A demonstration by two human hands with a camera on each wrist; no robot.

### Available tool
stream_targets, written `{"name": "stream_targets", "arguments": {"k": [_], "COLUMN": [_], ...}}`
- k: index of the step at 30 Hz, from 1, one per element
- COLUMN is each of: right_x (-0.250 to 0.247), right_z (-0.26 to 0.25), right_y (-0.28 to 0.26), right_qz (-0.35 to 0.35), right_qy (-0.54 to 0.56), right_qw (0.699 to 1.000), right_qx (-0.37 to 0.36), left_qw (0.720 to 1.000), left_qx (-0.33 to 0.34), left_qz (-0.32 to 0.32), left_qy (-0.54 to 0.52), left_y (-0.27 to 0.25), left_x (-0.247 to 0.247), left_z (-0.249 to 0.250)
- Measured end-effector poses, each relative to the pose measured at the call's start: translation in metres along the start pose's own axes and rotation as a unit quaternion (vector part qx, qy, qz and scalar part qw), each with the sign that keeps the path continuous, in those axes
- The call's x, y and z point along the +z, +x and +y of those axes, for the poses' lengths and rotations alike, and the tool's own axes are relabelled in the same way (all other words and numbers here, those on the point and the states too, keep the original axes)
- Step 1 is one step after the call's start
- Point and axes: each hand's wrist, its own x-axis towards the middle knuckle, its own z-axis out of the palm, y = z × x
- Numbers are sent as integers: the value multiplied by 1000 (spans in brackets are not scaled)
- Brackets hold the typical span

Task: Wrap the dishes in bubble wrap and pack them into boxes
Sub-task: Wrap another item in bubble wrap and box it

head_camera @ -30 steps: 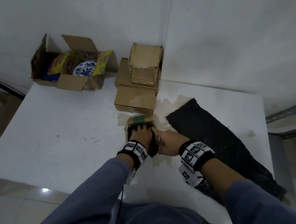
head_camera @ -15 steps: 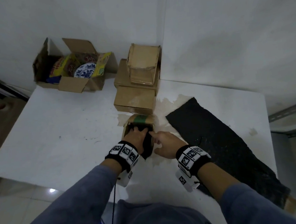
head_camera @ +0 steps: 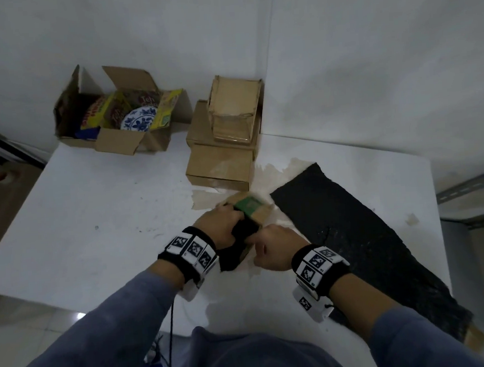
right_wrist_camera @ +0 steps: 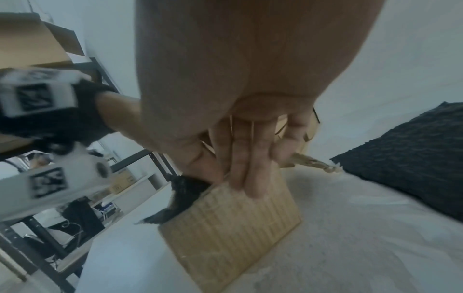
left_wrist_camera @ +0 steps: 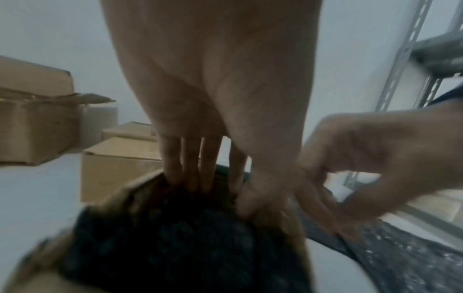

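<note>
White walls meet in a corner behind the white table (head_camera: 99, 210), where the head view shows the small cardboard box (head_camera: 261, 215), green-taped on its far end, lying near the front edge just left of the black bubble wrap sheet (head_camera: 353, 233). The left hand (head_camera: 223, 222) pushes a dark wrapped bundle (head_camera: 234, 255) into the box's open near end, while the right hand (head_camera: 276, 246) steadies the box's right side; the hands are close together. Against the wall sit stacked closed boxes (head_camera: 219, 167) and an open carton (head_camera: 117, 140) holding a blue-patterned plate (head_camera: 140, 120). From the left wrist, straight fingers (left_wrist_camera: 190, 162) press into the bundle inside the box mouth, not curled round it. From the right wrist, flat fingers (right_wrist_camera: 248, 164) lie against the corrugated box wall (right_wrist_camera: 233, 222), with dark wrap poking out at the left. I judge the bundle soft outside but fragile and fairly weighty within, so it is best pushed at its padded middle, with the thin box braced by its side walls. Compared with a second ago, the box has swung so its green end points up and to the right, and the left hand has shifted to its left side.
</note>
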Motion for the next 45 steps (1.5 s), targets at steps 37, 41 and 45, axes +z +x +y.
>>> {"name": "stream_targets", "arguments": {"k": [37,41,45], "right_x": [26,25,23], "right_z": [-20,-18,-21], "right_y": [0,1,4], "right_qz": [205,183,190], "right_qy": [-143,-186,-224], "right_qw": [968,965,956], "right_qx": [-38,-28,2], "left_qw": [989,987,992], "left_qx": [-81,-75,-77], "left_qz": [90,101,85], "left_qy": [90,96,60], "left_y": [-9,-8,-7], "left_x": [49,51,45], "left_z": [9,3,7]}}
